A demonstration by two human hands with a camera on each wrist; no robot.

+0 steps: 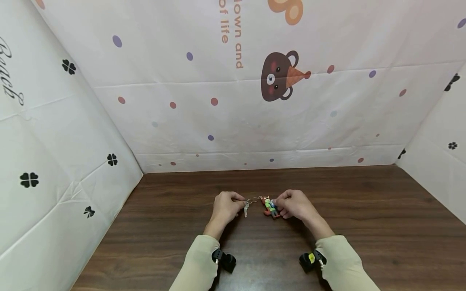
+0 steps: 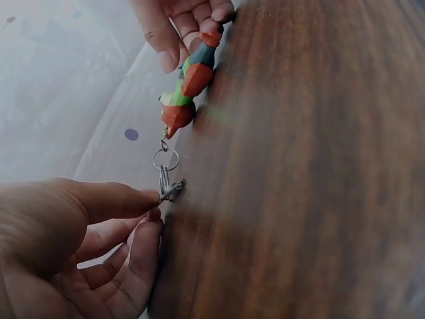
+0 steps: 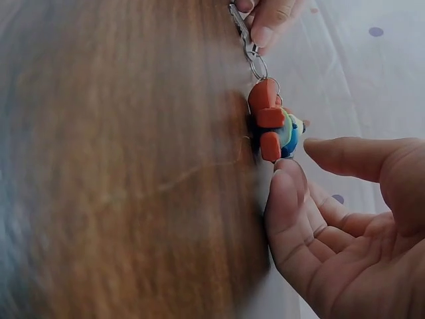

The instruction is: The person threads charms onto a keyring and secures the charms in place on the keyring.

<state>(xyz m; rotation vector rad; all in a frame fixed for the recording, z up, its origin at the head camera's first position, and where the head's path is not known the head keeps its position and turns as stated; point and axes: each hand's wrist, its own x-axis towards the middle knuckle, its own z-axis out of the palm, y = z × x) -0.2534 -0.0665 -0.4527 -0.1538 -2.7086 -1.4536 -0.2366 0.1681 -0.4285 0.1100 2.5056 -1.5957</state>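
Observation:
A keychain lies between the hands, close over the brown wooden table [image 1: 269, 258]. My left hand [image 1: 226, 208] pinches a small silver key [image 1: 246, 209] between thumb and finger. Metal rings [image 2: 166, 159] and a short chain join the key to a figurine [image 1: 270, 207], an orange-red animal with green and blue clothes. In the right wrist view, fingertips of my right hand [image 3: 345, 226] touch the lower end of the figurine [image 3: 269, 119]. Its thumb [image 3: 339, 154] is stretched out, slightly apart from the figurine's side.
White printed cloth walls [image 1: 182, 121] stand behind the table and at both sides, with dots, clovers and a bear picture [image 1: 274, 76]. Black wrist cameras [image 1: 228, 262] are strapped over pale sleeves [image 1: 198, 262].

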